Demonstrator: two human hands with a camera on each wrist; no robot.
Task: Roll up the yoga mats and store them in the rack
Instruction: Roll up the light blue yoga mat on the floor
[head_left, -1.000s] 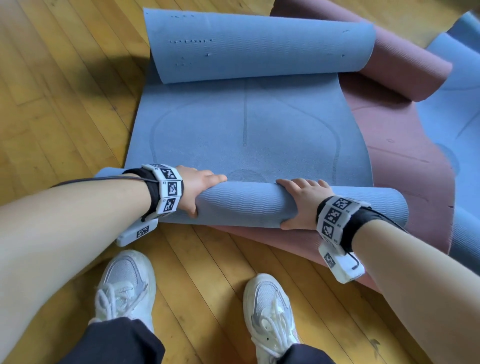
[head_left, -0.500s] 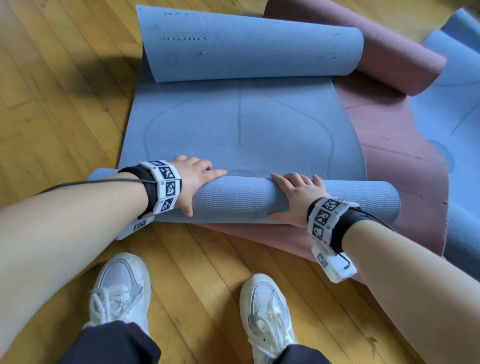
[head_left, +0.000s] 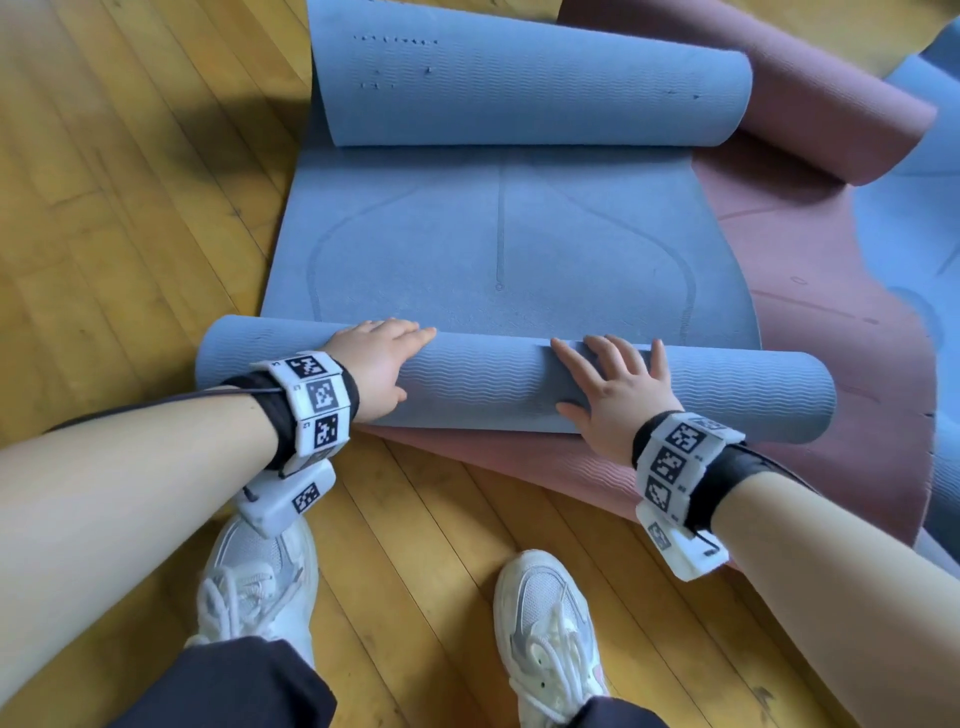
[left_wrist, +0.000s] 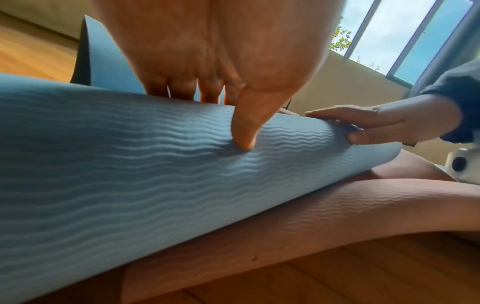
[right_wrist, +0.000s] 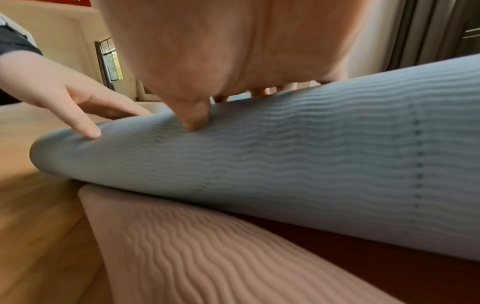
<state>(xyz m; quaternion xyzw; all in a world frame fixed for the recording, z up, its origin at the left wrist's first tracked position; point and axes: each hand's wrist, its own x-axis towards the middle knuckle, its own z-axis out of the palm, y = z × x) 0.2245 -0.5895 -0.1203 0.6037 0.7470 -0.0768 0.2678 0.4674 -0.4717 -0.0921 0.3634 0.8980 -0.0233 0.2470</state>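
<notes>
With the left hand and right hand only pressing flat-fingered on the blue yoga mat roll, uneven pushing could skew it or let it spring loose.

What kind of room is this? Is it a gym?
Probably a yoga or exercise studio. Several mats lie overlapping on a wooden plank floor: a blue mat being rolled up, a pink mat under it, and another blue one at the right. Tall windows let in daylight.
</notes>
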